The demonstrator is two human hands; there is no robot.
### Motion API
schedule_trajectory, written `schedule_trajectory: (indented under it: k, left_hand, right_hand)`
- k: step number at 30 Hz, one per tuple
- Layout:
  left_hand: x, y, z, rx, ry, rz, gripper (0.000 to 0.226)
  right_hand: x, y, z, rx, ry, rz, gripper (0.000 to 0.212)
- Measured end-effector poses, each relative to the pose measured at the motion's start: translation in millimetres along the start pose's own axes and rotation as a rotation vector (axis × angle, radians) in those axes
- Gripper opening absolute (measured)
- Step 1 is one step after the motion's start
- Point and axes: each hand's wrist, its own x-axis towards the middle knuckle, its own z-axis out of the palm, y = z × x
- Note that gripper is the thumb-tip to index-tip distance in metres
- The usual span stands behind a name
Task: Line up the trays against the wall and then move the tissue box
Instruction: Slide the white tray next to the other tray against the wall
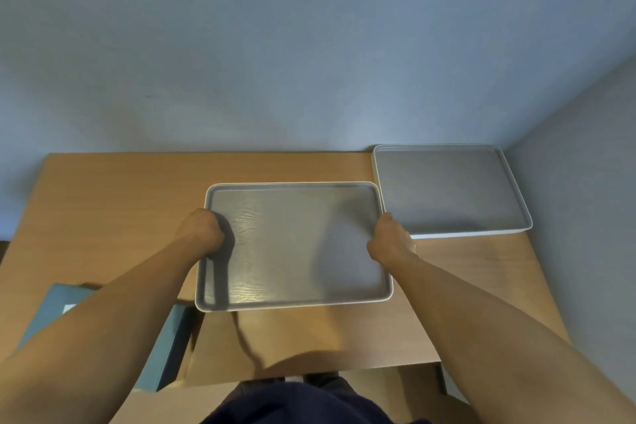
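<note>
A grey tray with a white rim [292,303] is in the middle of the wooden table, apart from the wall. My left hand [203,231] is closed on its left rim and my right hand [389,237] grips its right rim. A second grey tray [451,234] lies at the back right, its far edge against the wall, its left side close beside the held tray. The blue tissue box [165,351] sits at the table's front left, mostly hidden under my left forearm.
The wooden table [113,203] has bare surface at the back left, between the held tray and the wall [275,62]. A side wall [585,182] closes off the right. The table's front edge is near my body.
</note>
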Motion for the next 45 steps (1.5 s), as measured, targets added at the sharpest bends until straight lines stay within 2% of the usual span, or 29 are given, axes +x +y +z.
schedule_trajectory:
  k: [4, 14, 25, 36, 45]
  left_hand:
    - [26, 10, -22, -0.012, 0.026, 0.005, 0.024]
    - [85, 36, -44, -0.125, -0.071, 0.046, 0.023]
    - [118, 49, -47, -0.116, -0.105, 0.027, 0.027]
    - [130, 44, -31, -0.195, -0.037, -0.001, 0.025]
    - [114, 22, -13, -0.427, 0.180, -0.004, 0.027]
  right_hand:
    - [35, -17, -19, -0.023, 0.019, -0.035, 0.038]
    - [102, -26, -36, -0.086, 0.088, -0.089, 0.028]
    - [125, -23, -30, -0.149, 0.140, -0.110, 0.034]
    - [128, -26, -24, -0.149, 0.158, -0.117, 0.028]
    - [124, -31, -22, -0.149, 0.156, -0.072, 0.030]
